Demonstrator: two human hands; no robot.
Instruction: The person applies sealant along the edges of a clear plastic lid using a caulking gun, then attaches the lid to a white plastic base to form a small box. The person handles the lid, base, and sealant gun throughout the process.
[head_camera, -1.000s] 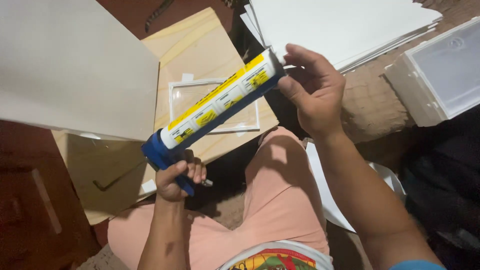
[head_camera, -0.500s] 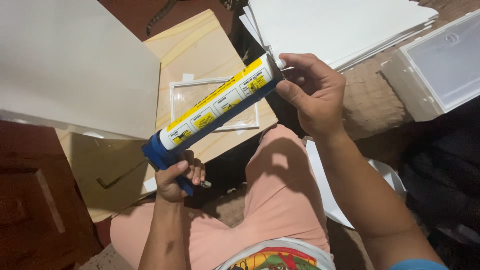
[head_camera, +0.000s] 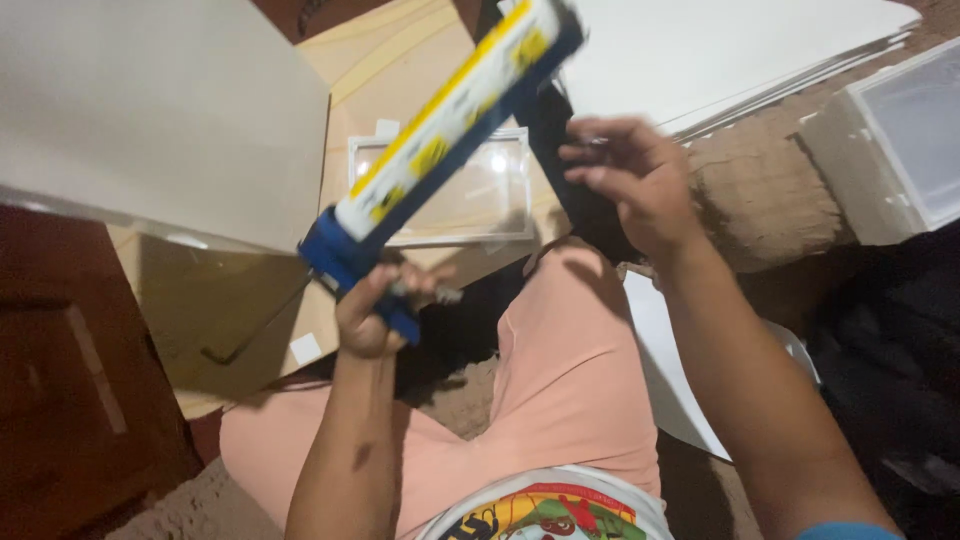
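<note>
From the head view, the left hand (head_camera: 370, 320) is clenched around the blue handle of a caulking gun (head_camera: 450, 120), raised above the wooden board (head_camera: 400, 70). The right hand (head_camera: 635, 180), fingers loosely spread and empty, hovers near its nozzle end. The gun looks rigid and front-heavy; best gripped at the handle.

blue caulking gun (head_camera: 360, 262) loaded with white-and-yellow sealant tube (head_camera: 445, 120), tilted diagonally, nozzle end up-right toward top edge, handle end lower-left, metal rod trailing down-left, held in air above clear rectangular tray on wooden board, motion-blurred
</note>
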